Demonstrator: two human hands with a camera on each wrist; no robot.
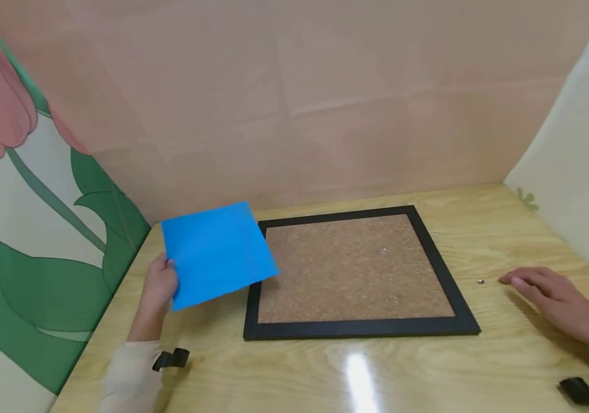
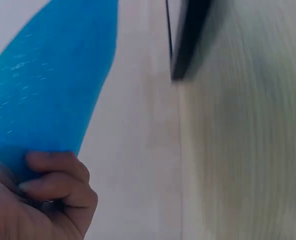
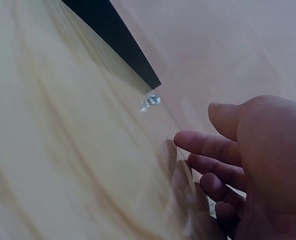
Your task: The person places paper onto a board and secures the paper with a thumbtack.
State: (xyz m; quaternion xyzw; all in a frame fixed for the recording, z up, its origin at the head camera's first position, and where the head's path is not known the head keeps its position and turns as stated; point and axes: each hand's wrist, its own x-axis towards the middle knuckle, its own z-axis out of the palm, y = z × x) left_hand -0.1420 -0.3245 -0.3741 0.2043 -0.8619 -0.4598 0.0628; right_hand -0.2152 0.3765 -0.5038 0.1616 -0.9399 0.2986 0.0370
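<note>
My left hand (image 1: pixel 160 282) grips the left edge of a blue square sheet of paper (image 1: pixel 217 252). The sheet is tilted and held up, and its right corner overlaps the left side of a black-framed cork board (image 1: pixel 353 330) in the head view. In the left wrist view the fingers (image 2: pixel 62 185) curl against the blue sheet (image 2: pixel 52 85), which bends slightly. To the right of the board, my right hand (image 1: pixel 550 289) rests low by the table with loosely bent fingers, holding nothing. A small shiny clear piece (image 3: pixel 154 100) lies just beyond its fingertips.
The board lies flat on a light wood-grain table (image 1: pixel 315 373). A pale pink backdrop (image 1: pixel 325 103) stands behind it, with a tulip-print sheet (image 1: pixel 41 258) at left and a flower-print sheet (image 1: pixel 578 172) at right. Tiny pale specks (image 1: pixel 383 250) show on the cork.
</note>
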